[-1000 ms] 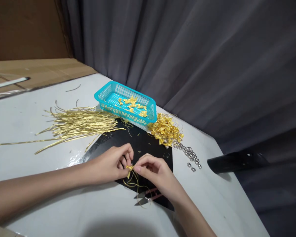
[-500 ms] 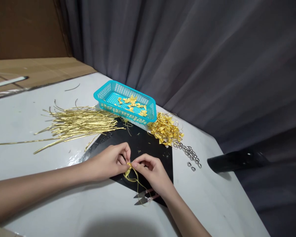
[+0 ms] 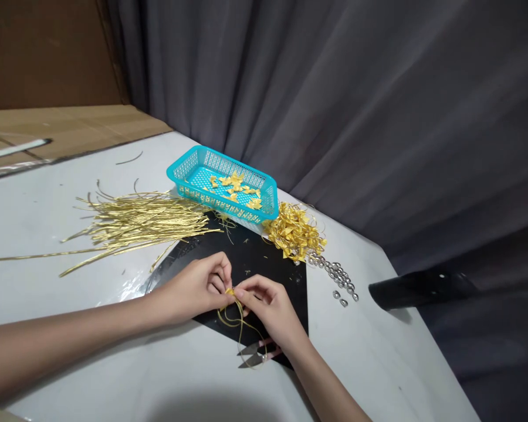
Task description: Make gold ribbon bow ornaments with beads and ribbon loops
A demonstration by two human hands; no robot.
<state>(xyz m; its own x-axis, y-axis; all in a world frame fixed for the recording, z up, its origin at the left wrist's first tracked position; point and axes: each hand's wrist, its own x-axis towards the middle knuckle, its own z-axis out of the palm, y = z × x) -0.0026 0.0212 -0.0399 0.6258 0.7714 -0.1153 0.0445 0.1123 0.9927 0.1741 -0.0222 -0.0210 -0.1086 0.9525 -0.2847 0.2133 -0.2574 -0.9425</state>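
Gold ribbon [image 3: 240, 324], tail roughly toward snips [image 3: 250, 355]

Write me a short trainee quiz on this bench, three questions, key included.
1. True or false: the teal basket holds gold ribbon pieces.
2. Which lies nearest the right hand? A) snips B) silver rings C) teal basket
3. Fill the gap: the left hand and the right hand pinch a gold ribbon above a ____ mat.

Key: 1. True 2. A 3. black
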